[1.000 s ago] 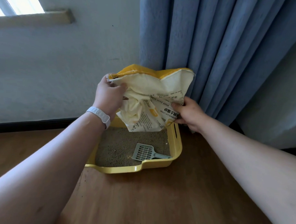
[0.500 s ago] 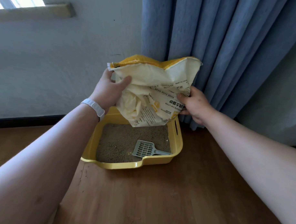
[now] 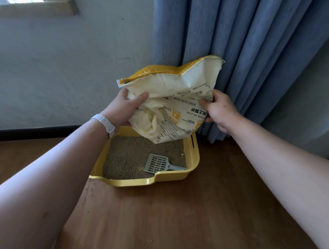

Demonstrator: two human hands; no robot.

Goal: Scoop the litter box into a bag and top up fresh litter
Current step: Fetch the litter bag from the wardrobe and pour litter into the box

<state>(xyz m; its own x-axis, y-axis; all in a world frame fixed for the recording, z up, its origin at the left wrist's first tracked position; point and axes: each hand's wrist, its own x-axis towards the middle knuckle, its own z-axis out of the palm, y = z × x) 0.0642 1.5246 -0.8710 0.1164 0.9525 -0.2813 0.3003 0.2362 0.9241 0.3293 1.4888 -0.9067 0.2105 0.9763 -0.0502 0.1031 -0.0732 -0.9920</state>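
Observation:
A cream and yellow cat litter bag [image 3: 180, 87] hangs upside down over the far end of the yellow litter box [image 3: 193, 157]. My left hand [image 3: 123, 108] grips its left side and my right hand [image 3: 219, 110] grips its right side. The bag's lower corner points down into the box. Brownish litter [image 3: 129, 156] covers the box floor. A grey slotted scoop [image 3: 157, 164] lies in the litter at the front right, its handle resting toward the box's right wall. I cannot see litter falling from the bag.
The box sits on a wooden floor [image 3: 175, 218] close to a pale wall [image 3: 68, 74] with a dark baseboard. A blue curtain [image 3: 255, 53] hangs just behind the bag and box. A few litter grains lie on the floor by the box's front left corner.
Both hands have raised the bag higher above the box and tipped its right end upward. The box and scoop have not moved.

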